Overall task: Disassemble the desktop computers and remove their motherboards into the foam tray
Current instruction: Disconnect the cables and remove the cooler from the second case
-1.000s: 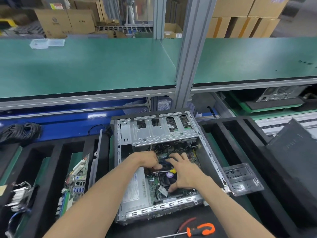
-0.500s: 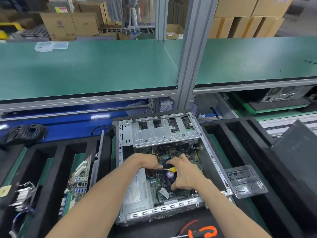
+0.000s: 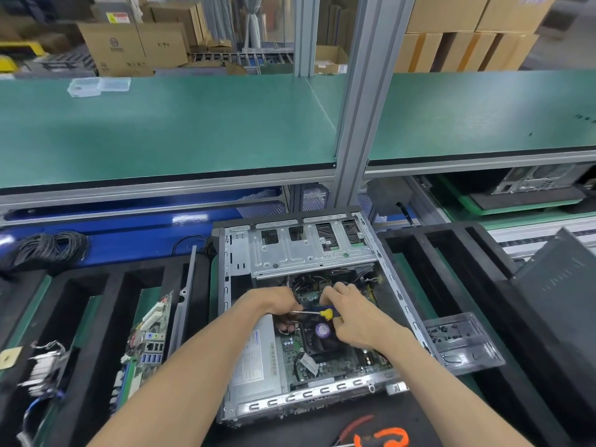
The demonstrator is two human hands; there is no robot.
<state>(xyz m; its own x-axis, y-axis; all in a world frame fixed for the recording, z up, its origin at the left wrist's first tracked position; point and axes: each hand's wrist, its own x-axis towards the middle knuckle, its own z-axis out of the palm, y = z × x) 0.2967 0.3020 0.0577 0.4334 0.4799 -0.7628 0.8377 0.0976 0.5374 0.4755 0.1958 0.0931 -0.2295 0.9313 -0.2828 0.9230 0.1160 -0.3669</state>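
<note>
Both hands work inside the open computer case [image 3: 303,253]. The screwdriver [image 3: 317,312] lies crosswise, left to right (yellow-and-blue handle toward the right hand [image 3: 358,314]), shaft tip at the left hand [image 3: 277,301]. Right fingers curl at the handle, the left pinch near the tip; the motherboard [image 3: 325,356] sits directly beneath.

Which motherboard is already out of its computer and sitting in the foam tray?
The motherboard standing on edge in the foam tray slot left of the open case; the other board is still inside, under both hands.

The drive cage [image 3: 306,250] roofed the case's [image 3: 396,298] far half, so my hands [image 3: 358,314] had room only above the fan [image 3: 319,337], between the side walls.
</note>
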